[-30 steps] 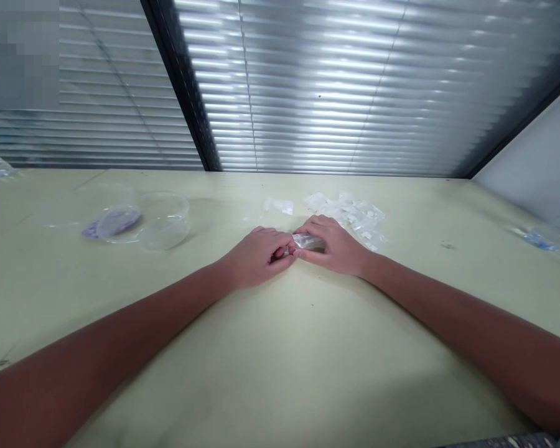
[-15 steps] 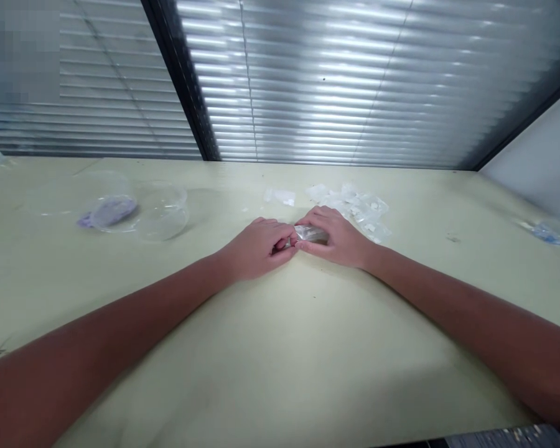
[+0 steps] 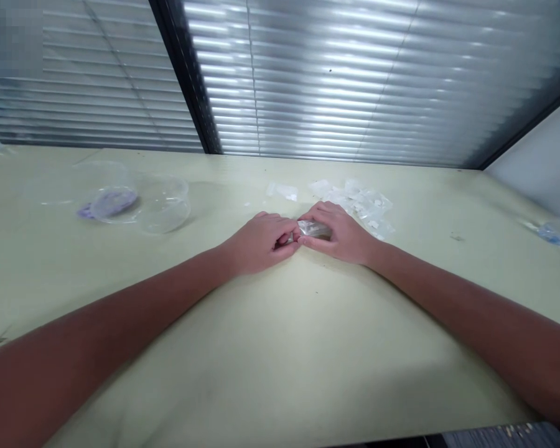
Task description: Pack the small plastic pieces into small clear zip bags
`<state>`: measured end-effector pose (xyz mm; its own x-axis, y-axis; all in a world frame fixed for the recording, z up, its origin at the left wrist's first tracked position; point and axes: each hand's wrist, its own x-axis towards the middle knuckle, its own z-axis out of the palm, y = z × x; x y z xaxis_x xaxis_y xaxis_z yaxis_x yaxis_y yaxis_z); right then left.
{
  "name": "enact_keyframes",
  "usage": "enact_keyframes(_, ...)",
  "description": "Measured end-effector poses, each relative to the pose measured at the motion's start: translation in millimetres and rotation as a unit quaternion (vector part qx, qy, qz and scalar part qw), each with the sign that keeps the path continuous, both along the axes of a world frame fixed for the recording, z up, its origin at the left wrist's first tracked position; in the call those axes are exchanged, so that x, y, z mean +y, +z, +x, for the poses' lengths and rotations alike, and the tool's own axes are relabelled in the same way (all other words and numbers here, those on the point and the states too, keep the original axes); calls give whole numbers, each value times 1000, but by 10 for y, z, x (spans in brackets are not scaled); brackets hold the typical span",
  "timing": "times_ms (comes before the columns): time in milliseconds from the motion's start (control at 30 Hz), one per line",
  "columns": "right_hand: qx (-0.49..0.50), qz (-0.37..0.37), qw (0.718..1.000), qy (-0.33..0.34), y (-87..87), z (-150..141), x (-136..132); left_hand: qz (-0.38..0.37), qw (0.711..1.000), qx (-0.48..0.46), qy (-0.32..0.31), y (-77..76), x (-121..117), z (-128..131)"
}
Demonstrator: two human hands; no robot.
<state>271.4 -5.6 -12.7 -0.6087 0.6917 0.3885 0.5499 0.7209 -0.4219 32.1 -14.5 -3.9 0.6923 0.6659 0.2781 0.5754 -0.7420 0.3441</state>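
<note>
Both my hands meet at the middle of the pale table (image 3: 270, 348), around a small clear plastic packet (image 3: 315, 229). My left hand (image 3: 264, 242) has its fingers curled over the packet's left end, which they mostly cover. With thumb and fingers, my right hand (image 3: 338, 235) grips the packet's right part. The shiny, crinkled middle shows between the hands; what is inside I cannot make out. Just behind my right hand lies a spread of torn clear and white plastic scraps (image 3: 361, 202).
Some smaller white scraps (image 3: 282, 191) lie behind the hands. On the left are round clear plastic pieces (image 3: 165, 208) with a purple item (image 3: 114, 202) among them. A blue-and-clear plastic packet (image 3: 553, 233) is at the far right. Window blinds (image 3: 331, 81) stand behind the table.
The camera view has shifted slightly. Both hands keep hold of the packet in nearly the same place, with little visible finger movement.
</note>
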Motion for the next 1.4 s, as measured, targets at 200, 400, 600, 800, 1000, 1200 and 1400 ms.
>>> enact_keyframes(200,-2,6,1000,4,12,-1,-5,0,1000,-3,0,-4,0,1)
enact_keyframes(400,-4,5,1000,2,26,-6,-15,3,1000,-8,-4,-17,-1,-6)
enact_keyframes(600,-5,3,1000,0,25,-11,-11,4,1000,-9,-3,-12,-2,-3)
enact_keyframes(800,-5,5,1000,1,18,-10,-8,3,1000,-6,-4,-11,0,-5)
enact_keyframes(1000,-8,2,1000,-2,27,-10,-19,1,1000,-8,-3,-5,-5,-3)
enact_keyframes(1200,-10,5,1000,-1,25,-8,-16,0,1000,-7,-3,0,-10,-2)
enact_keyframes(1400,-4,7,1000,3,5,2,0,-3,1000,-3,-2,-4,-9,-3)
